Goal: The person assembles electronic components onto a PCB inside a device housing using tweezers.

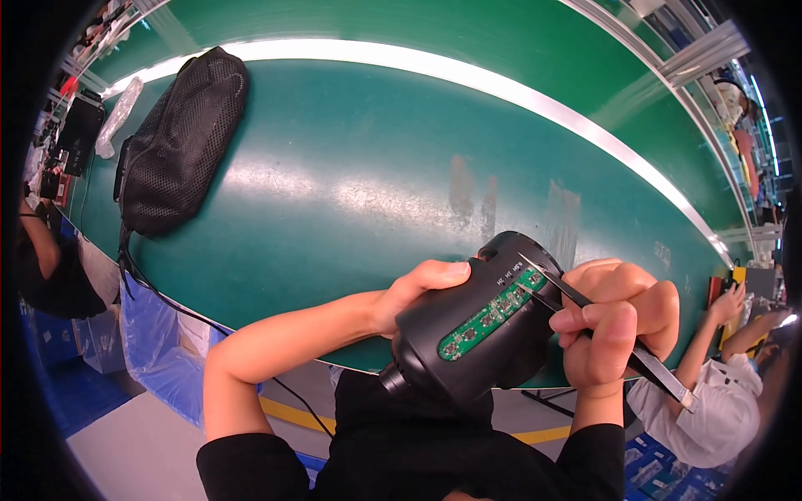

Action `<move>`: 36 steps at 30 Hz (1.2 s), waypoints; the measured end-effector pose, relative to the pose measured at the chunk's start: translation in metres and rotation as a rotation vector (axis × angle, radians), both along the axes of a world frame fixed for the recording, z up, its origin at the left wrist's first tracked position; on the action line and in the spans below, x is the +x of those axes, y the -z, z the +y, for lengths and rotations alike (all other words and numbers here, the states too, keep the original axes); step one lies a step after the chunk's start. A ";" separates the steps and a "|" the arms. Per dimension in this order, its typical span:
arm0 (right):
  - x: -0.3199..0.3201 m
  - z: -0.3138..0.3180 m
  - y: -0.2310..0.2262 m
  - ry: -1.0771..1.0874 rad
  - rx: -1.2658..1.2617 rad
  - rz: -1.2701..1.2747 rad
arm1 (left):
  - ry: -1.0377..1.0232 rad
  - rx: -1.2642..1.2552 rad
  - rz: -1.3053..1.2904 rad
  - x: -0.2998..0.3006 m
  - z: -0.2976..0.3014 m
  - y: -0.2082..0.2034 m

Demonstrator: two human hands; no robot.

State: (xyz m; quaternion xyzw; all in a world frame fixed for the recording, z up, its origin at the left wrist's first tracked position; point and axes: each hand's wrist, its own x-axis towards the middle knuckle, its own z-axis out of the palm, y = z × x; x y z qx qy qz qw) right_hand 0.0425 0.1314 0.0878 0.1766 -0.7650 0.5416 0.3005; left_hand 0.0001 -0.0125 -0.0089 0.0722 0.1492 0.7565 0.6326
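Note:
A black cylindrical device housing (434,321) is held tilted over the near edge of the green table. Set in a long rounded slot along its side is a green circuit board (484,321) with small components. My left hand (418,288) grips the housing from the left, thumb on top; its other fingers are hidden behind it. Pinched in my right hand (614,317) is a pair of dark tweezers (647,363). Their two tips are apart, at the upper right end of the board; whether they touch it I cannot tell.
On the left of the green table (334,134) lies a black mesh pouch (188,138) with a cord, beside a clear plastic bag (119,117). A blue plastic-lined bin (159,342) stands below the left edge. Another person (702,401) works at the right; one more sits far left.

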 end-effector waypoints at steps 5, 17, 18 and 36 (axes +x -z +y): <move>-0.001 0.001 -0.001 -0.009 0.043 0.001 | -0.011 -0.026 0.035 -0.002 -0.002 -0.001; -0.004 0.002 0.004 -0.045 0.044 0.046 | -0.017 -0.039 0.060 -0.001 -0.002 0.003; -0.004 0.001 0.005 -0.058 -0.015 0.071 | -0.029 -0.027 0.055 -0.001 -0.002 0.006; -0.002 0.003 -0.001 0.046 0.062 -0.036 | -0.018 -0.033 0.053 -0.001 0.000 0.000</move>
